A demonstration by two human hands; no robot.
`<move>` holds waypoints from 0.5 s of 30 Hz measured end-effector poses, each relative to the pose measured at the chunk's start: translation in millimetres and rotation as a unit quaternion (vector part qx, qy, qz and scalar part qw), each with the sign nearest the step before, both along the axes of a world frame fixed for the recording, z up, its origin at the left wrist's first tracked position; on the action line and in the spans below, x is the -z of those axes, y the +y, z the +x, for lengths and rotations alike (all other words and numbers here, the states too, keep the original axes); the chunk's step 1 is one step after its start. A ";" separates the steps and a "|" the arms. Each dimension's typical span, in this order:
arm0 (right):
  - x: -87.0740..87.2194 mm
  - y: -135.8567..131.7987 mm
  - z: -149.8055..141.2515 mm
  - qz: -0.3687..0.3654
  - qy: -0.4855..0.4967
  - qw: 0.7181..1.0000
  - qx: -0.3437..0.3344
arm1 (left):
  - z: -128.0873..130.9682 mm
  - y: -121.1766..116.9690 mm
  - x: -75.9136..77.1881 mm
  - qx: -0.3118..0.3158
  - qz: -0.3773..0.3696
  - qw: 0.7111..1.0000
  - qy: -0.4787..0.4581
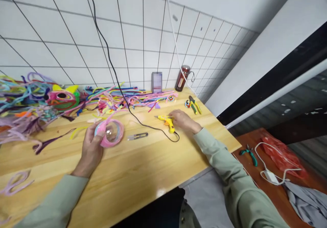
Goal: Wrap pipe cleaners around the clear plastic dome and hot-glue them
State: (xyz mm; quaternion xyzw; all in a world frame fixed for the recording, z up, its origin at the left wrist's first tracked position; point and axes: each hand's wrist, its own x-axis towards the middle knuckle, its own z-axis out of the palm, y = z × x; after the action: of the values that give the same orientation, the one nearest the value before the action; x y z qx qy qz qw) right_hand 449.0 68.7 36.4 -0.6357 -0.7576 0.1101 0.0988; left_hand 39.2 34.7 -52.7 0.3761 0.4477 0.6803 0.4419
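My left hand is closed around a clear round ball wrapped in pink pipe cleaner, held just above the wooden table. My right hand rests on the table with its fingers curled over the handle of a yellow glue gun, whose black cord runs back across the table and up the wall. Small thread snips lie between the two hands.
A heap of coloured pipe cleaners covers the table's back left, with a pink and yellow figure. Yellow-handled pliers, a brown bottle and a small box stand near the wall. A lower brown table at right holds green pliers and a white cable.
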 end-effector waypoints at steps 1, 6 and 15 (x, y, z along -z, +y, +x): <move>-2.2 -3.1 -1.0 0.002 -0.016 1.000 0.016 | -0.6 0.6 -0.6 -0.007 -0.008 1.000 -0.016; 5.0 -28.6 -13.3 -0.022 -0.062 0.992 0.104 | -1.6 6.0 -3.8 -0.072 0.015 0.996 -0.056; 28.7 -24.4 -25.0 -0.055 -0.023 0.987 0.149 | -1.5 10.5 1.6 -0.088 0.049 0.994 -0.041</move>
State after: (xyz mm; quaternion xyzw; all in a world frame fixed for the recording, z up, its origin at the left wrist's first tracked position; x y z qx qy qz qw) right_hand 424.0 44.4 7.7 -0.7486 -0.6490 0.1204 0.0614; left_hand 37.7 45.3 -54.3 0.3278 0.4268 0.7526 0.3795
